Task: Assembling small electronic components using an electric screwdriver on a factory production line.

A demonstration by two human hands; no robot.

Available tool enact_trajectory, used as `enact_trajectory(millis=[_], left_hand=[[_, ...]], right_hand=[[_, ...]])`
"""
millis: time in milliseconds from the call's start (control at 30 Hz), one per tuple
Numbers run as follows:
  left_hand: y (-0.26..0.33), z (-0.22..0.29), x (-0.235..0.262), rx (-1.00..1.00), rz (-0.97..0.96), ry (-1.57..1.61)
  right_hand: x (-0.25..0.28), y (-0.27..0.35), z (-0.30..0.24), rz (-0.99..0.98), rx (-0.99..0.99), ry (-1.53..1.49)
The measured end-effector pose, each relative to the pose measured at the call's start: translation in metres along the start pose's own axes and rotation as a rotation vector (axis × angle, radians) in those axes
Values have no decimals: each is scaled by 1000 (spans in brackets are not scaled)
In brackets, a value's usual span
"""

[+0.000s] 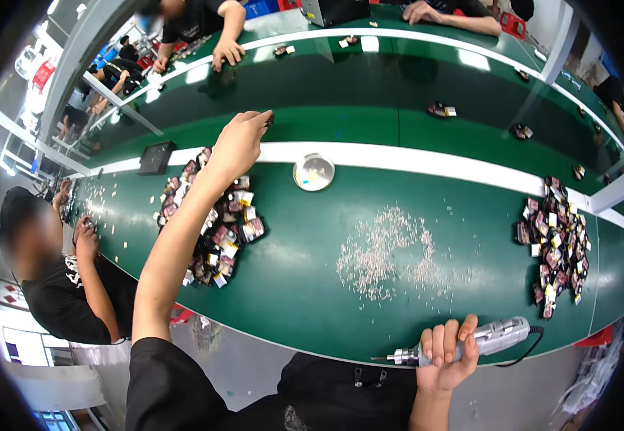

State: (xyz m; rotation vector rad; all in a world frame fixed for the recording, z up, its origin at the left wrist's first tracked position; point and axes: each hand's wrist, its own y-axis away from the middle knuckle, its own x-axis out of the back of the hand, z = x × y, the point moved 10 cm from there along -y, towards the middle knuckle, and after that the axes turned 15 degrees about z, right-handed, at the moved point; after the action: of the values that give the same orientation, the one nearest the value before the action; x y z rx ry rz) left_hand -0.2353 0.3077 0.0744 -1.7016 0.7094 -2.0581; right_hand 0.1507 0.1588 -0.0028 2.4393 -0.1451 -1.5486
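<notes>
My right hand (450, 353) is closed around a grey electric screwdriver (502, 335) at the table's near edge. Its bit points left and its black cord hangs off the right end. My left arm reaches far forward over the white rail, and my left hand (239, 147) pinches a small dark part (269, 121), mostly hidden by the fingers. Below that forearm lies a pile of small black units (224, 233) with yellow and white tags. Tiny pale pieces, like small screws (380, 251), are strewn over the green table (290, 273) between my hands.
A round metal dish (314, 172) stands by the white rail (398, 154). Another pile of black units (556, 244) lies at right; a black tray (156, 158) sits at far left. Beyond the rail, a dark belt (341, 86) carries several units. Co-workers sit at left and across.
</notes>
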Motion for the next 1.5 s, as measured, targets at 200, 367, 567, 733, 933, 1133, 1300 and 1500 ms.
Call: enact_trajectory(millis=[200, 367, 567, 733, 933, 1133, 1300, 1500], left_hand=[[136, 197, 58, -231, -154, 303], [192, 237, 63, -248, -220, 418], [185, 242, 65, -135, -107, 482], [182, 247, 60, -191, -136, 438], [195, 268, 73, -358, 5, 377], [198, 264, 71, -350, -20, 413], [199, 259, 63, -191, -255, 528], [206, 261, 65, -289, -150, 422]], right_hand=[[-4, 0, 7, -37, -4, 27], [-5, 20, 30, -83, -107, 58], [-12, 45, 61, -149, -205, 120], [-10, 63, 81, -113, -209, 144], [1, 68, 94, 94, -157, 398], [-3, 66, 89, 18, -188, 377], [-51, 53, 37, -305, -149, 403], [-83, 20, 17, -433, -31, 426]])
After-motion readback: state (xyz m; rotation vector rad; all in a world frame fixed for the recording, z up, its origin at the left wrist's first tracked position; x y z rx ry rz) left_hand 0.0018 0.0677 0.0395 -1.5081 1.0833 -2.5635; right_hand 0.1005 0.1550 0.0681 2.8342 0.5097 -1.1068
